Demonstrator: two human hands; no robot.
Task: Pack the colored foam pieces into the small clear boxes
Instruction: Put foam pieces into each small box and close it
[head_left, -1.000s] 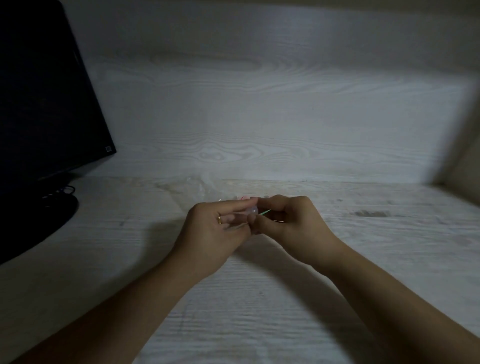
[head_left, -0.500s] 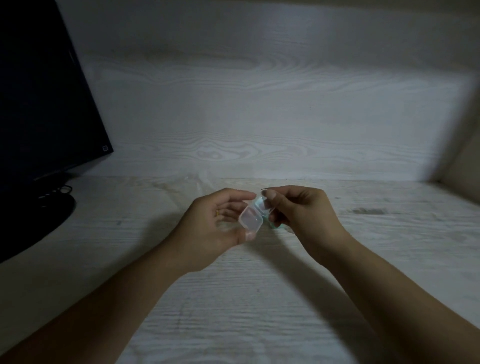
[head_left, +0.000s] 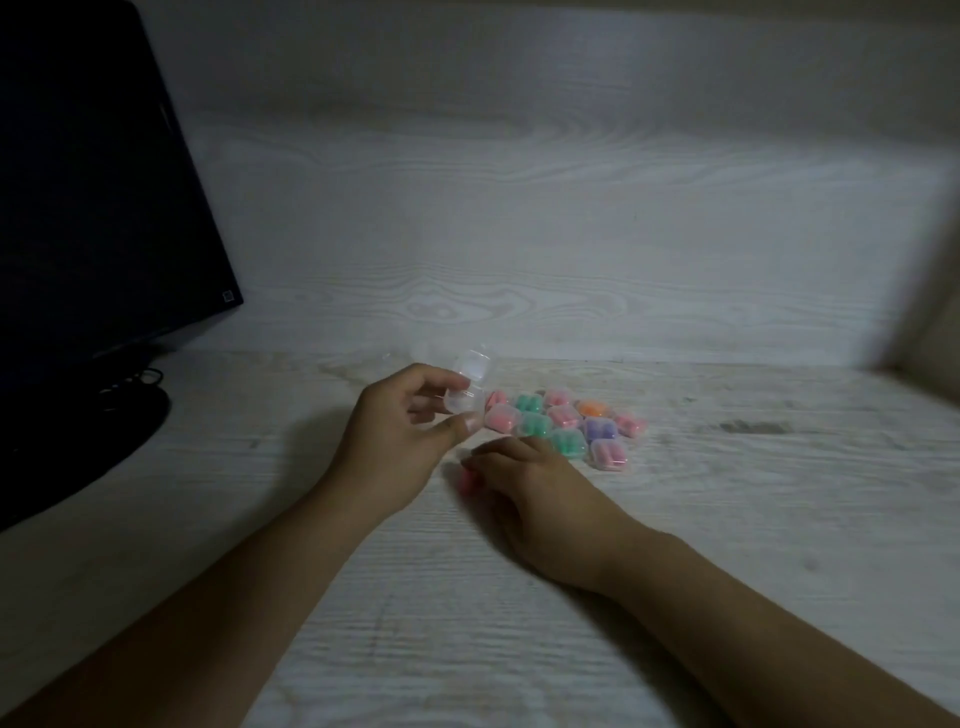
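Head view: left hand (head_left: 400, 431) pinches an empty clear box (head_left: 465, 392) (lid hinged up) above the worktop (head_left: 727, 545). Right hand (head_left: 524, 483) lies curled over a pink foam piece (head_left: 469, 480); filled boxes (head_left: 566, 426) cluster near the back edge.

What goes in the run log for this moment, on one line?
left hand: holds open empty box | right hand: on table, at pink foam | filled boxes: clustered behind right hand
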